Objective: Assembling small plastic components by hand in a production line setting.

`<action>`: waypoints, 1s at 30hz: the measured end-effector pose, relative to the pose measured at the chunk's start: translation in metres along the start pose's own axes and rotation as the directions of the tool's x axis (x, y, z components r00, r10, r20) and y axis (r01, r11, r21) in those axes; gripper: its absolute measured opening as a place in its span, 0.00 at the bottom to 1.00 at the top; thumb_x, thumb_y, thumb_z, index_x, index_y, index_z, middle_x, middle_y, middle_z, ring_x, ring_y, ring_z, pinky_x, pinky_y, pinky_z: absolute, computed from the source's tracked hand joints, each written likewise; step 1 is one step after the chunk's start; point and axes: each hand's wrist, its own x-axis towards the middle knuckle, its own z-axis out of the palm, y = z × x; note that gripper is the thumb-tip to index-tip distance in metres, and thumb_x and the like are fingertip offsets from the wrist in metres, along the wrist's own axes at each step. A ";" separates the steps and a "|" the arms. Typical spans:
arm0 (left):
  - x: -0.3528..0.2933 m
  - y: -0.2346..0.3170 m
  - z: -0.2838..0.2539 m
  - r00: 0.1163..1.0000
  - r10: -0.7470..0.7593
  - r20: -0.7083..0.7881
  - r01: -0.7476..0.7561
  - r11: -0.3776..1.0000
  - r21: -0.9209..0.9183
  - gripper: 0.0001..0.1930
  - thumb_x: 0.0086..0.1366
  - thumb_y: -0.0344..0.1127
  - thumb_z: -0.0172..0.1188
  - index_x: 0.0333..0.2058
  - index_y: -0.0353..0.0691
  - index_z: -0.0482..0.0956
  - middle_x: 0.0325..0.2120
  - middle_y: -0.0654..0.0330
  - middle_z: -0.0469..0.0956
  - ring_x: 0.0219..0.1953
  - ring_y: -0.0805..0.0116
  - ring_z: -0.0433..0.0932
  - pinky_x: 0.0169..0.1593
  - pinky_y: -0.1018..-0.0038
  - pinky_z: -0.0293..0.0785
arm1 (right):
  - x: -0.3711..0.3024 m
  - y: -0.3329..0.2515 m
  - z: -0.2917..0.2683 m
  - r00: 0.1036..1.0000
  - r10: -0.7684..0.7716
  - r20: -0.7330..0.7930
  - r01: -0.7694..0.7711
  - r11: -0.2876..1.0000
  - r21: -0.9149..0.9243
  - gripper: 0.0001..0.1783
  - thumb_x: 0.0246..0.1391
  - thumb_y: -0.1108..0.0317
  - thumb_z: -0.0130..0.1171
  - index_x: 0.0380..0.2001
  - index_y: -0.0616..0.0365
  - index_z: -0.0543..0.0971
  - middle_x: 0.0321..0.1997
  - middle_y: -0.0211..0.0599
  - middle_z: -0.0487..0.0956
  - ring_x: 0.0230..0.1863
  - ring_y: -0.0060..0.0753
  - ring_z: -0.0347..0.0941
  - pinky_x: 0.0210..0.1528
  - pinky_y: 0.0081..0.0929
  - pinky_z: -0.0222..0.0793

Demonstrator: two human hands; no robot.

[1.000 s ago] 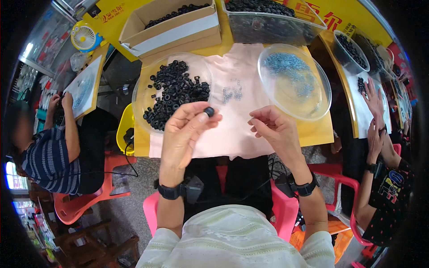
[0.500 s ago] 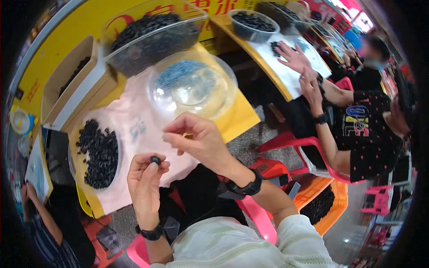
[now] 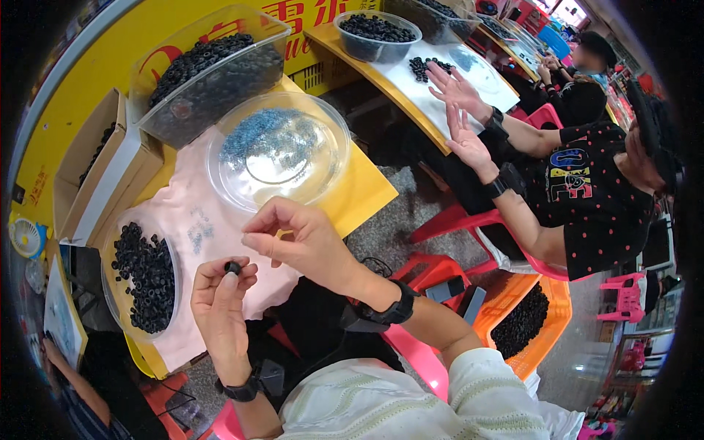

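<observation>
My left hand (image 3: pixel 220 304) pinches a small round black ring-like piece (image 3: pixel 232 268) between thumb and fingers, just in front of the pink cloth. Above it and to the right, my right hand (image 3: pixel 304 238) has its thumb and index fingertips pressed together. Whatever lies between those fingertips is too small to make out. Beyond that hand stands a round clear plastic tub (image 3: pixel 339 172) holding tiny blue-clear pieces. Left of my left hand, a shallow clear dish (image 3: pixel 178 293) holds many black rings. A few tiny clear pieces (image 3: pixel 199 229) lie on the pink cloth (image 3: pixel 246 282).
A large clear bin (image 3: pixel 253 70) of black rings and a cardboard box (image 3: pixel 110 172) stand at the table's far side. An orange crate (image 3: pixel 554 334) of black pieces sits low at right. A co-worker (image 3: pixel 598 198) sits at the neighbouring table, both hands raised.
The whole scene has shifted left in the picture. My right fingertips are slightly closer to the black ring, which stays in my left hand. The co-worker's hands have moved apart.
</observation>
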 end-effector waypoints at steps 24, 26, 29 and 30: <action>0.004 -0.003 0.010 0.997 -0.010 0.079 0.013 0.999 -0.035 0.13 0.63 0.24 0.61 0.46 0.29 0.76 0.39 0.54 0.81 0.39 0.67 0.82 0.47 0.74 0.78 | -0.009 -0.009 -0.001 1.000 -0.011 -0.007 0.010 0.989 -0.145 0.07 0.54 0.75 0.64 0.37 0.62 0.81 0.34 0.30 0.80 0.30 0.15 0.75 0.28 0.14 0.70; 0.003 -0.005 0.009 0.996 -0.010 0.084 0.013 0.999 -0.035 0.13 0.64 0.25 0.61 0.46 0.29 0.76 0.39 0.53 0.81 0.39 0.67 0.82 0.47 0.74 0.78 | -0.009 -0.008 0.001 0.994 -0.103 0.030 0.107 0.964 -0.243 0.08 0.53 0.76 0.64 0.37 0.63 0.81 0.33 0.31 0.81 0.30 0.17 0.76 0.29 0.14 0.70; 0.003 -0.009 0.005 0.997 0.004 0.074 -0.002 0.999 -0.033 0.12 0.64 0.25 0.60 0.45 0.29 0.77 0.39 0.53 0.81 0.39 0.66 0.82 0.46 0.73 0.79 | -0.009 -0.011 0.001 0.964 -0.243 0.108 0.265 0.849 -0.457 0.09 0.50 0.79 0.64 0.37 0.62 0.81 0.34 0.34 0.81 0.30 0.20 0.77 0.30 0.15 0.71; 0.003 -0.009 0.005 0.998 0.003 0.070 0.000 0.999 -0.038 0.11 0.64 0.24 0.60 0.45 0.29 0.77 0.39 0.53 0.81 0.38 0.66 0.82 0.46 0.73 0.79 | -0.009 -0.012 0.002 0.947 -0.286 0.145 0.319 0.786 -0.529 0.10 0.49 0.79 0.64 0.37 0.62 0.81 0.34 0.35 0.81 0.30 0.22 0.77 0.30 0.16 0.72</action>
